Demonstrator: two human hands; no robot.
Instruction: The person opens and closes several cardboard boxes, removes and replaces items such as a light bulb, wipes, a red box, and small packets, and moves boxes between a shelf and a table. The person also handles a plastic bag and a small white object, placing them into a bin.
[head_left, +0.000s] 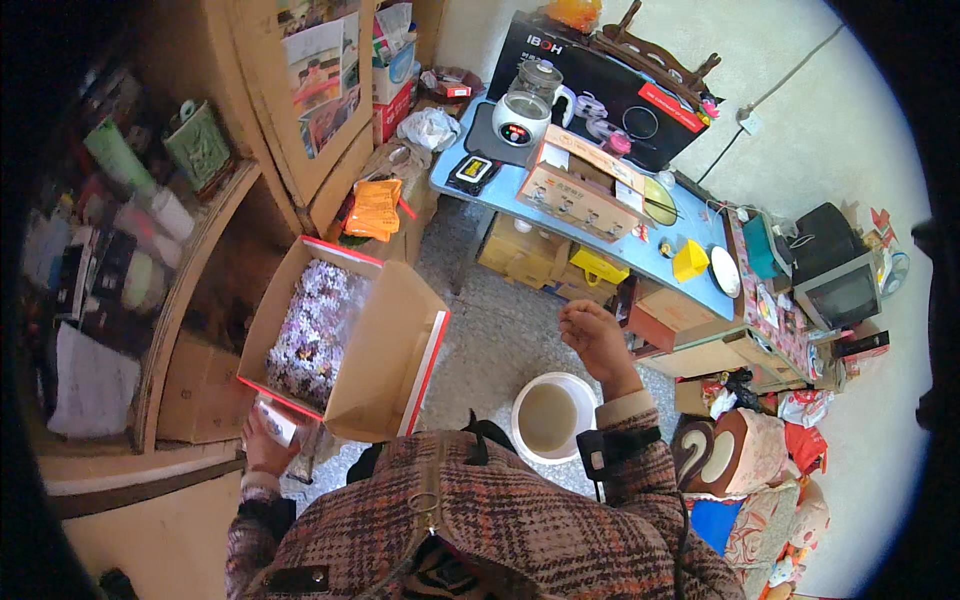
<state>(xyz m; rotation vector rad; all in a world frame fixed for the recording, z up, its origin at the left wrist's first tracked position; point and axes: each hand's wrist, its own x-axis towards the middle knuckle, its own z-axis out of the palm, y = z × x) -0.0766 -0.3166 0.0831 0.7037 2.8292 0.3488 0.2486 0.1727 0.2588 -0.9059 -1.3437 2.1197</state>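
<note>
An open cardboard box (386, 337) with red edges stands at the left, its lid folded to the right. Many small whitish and purple pieces (319, 330), like jigsaw pieces, lie in it, partly under clear plastic. My left hand (271, 442) is below the box's near left corner, its fingers around a small whitish packet or box (276, 421). Over the floor to the right is my right hand (596, 341), raised with curled fingers; whether something small is between them cannot be told.
A white bucket (590, 397) of cloudy liquid stands on the floor near my right forearm. Ahead, a blue table (472, 196) bears a glass kettle (525, 112) and an opened carton (574, 199). Orange packets (373, 208) lie beyond the box. Cluttered wooden shelves (202, 247) stand at the left.
</note>
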